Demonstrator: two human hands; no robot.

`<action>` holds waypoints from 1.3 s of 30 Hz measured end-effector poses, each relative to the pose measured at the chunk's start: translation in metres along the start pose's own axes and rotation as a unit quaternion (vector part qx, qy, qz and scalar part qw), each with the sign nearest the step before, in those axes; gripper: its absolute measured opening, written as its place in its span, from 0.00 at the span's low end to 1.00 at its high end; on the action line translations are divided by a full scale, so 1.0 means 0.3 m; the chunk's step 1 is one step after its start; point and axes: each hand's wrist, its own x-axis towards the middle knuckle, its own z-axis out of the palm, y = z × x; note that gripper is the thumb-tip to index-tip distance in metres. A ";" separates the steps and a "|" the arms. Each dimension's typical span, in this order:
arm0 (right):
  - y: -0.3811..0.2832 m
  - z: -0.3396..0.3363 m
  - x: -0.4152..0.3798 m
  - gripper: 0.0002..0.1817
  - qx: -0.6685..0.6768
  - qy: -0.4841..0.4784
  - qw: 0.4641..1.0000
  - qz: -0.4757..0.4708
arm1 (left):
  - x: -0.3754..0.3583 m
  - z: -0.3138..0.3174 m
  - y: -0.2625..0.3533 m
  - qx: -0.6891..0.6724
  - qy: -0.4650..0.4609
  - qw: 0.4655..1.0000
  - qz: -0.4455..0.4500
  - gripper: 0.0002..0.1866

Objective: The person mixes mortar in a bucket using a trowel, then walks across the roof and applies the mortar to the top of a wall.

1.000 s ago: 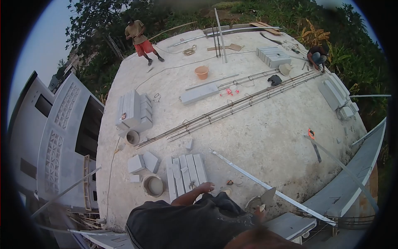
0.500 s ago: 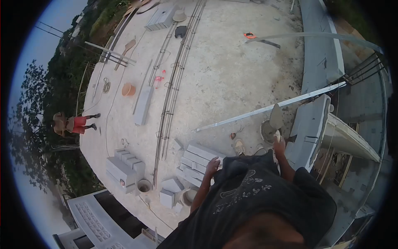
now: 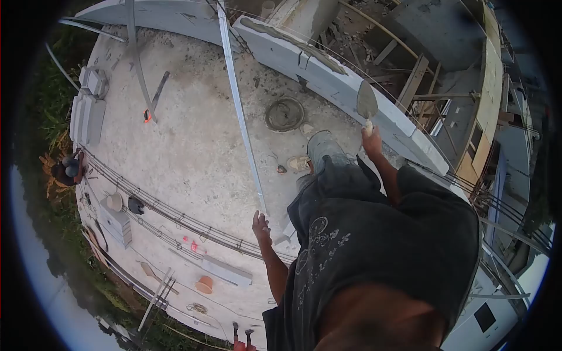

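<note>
My right hand [image 3: 371, 141] is closed round the handle of a trowel [image 3: 367, 100], whose blade points up beside the low block wall [image 3: 328, 82]. Grey mortar lies along part of the wall's top. My left hand [image 3: 261, 227] hangs with its fingers apart, near the lower end of a long metal straightedge [image 3: 237, 105], and holds nothing. A round pan of mortar [image 3: 285, 114] stands on the floor between the wall and my feet.
A handsaw [image 3: 153, 104] lies on the concrete floor [image 3: 187, 140]. Long rebar cages [image 3: 170, 219] cross the lower left, near grey blocks [image 3: 228, 271] and an orange bucket [image 3: 204, 285]. One person [image 3: 69, 168] crouches at the far left; another's legs [image 3: 243, 338] show at the bottom.
The view has swung round to the right, bringing the wall across the front. My right hand keeps the trowel. My left hand is away from the stacked blocks, its fingers now spread.
</note>
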 end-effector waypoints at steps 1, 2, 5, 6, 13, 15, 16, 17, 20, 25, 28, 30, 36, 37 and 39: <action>0.007 -0.014 0.004 0.28 0.019 0.009 0.999 0.027 | -0.016 -0.013 0.086 -0.007 0.019 1.000 0.013 0.33; 0.040 -0.007 0.023 0.28 0.027 0.001 0.998 0.057 | -0.042 -0.012 0.168 -0.018 0.032 0.999 0.039 0.33; 0.142 0.032 0.116 0.27 0.035 -0.016 0.993 0.111 | -0.083 -0.002 0.286 -0.040 0.009 0.989 0.144 0.37; 0.152 0.042 0.132 0.27 0.029 -0.018 0.994 0.108 | -0.096 0.013 0.305 -0.041 -0.003 0.986 0.163 0.39; -0.001 0.169 0.163 0.27 -0.020 0.043 0.997 -0.063 | -0.144 0.208 0.232 0.019 -0.030 0.999 -0.018 0.30; -0.120 0.217 0.182 0.29 0.007 0.013 0.999 -0.034 | -0.085 0.216 0.125 0.056 -0.063 0.994 -0.069 0.29; -0.179 0.245 0.197 0.30 0.020 0.001 1.000 -0.021 | -0.009 0.174 0.025 0.101 -0.103 0.989 0.028 0.29; -0.232 0.286 0.223 0.30 0.028 0.011 0.999 -0.010 | 0.076 0.122 -0.084 0.144 -0.142 0.971 0.124 0.29; -0.345 0.402 0.231 0.31 0.042 0.025 0.999 0.017 | 0.170 -0.003 -0.106 0.264 -0.174 0.930 0.187 0.29; -0.563 0.559 0.294 0.30 0.058 0.012 0.998 0.004 | 0.098 -0.022 0.350 0.078 -0.063 0.995 0.017 0.31; -0.673 0.661 0.299 0.28 0.063 0.022 0.995 0.080 | 0.143 -0.085 0.480 0.027 -0.066 0.995 0.068 0.30; -0.646 0.744 0.319 0.24 0.084 0.076 0.993 0.026 | 0.167 -0.103 0.515 0.009 -0.080 0.991 0.107 0.30; -0.660 0.628 0.245 0.21 0.310 -0.062 0.943 0.101 | 0.154 -0.154 0.454 0.006 -0.091 0.994 0.067 0.61; -0.654 0.636 0.246 0.22 0.297 -0.063 0.948 0.093 | 0.150 -0.162 0.420 0.002 -0.088 0.995 0.041 0.59; -0.679 0.640 0.262 0.22 0.256 -0.047 0.963 0.076 | 0.145 -0.174 0.341 0.014 -0.081 0.996 0.015 0.33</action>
